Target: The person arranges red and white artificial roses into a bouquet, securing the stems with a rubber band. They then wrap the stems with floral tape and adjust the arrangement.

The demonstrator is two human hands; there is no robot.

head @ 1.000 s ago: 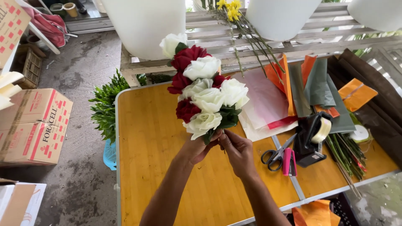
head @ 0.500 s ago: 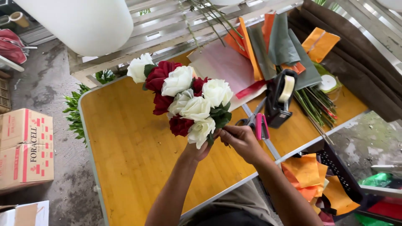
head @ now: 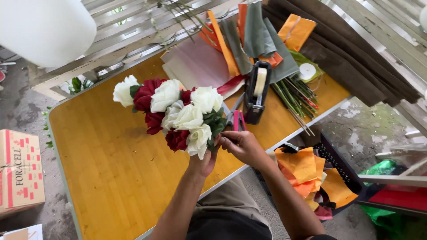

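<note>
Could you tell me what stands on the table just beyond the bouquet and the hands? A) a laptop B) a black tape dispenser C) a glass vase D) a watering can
B: a black tape dispenser with a pale roll stands upright beyond the bouquet, on the wooden table.

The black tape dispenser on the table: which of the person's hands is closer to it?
Right. The right hand is just below and left of the tape dispenser, beside the bouquet's stems. The left hand grips the bouquet from underneath, farther left.
</note>
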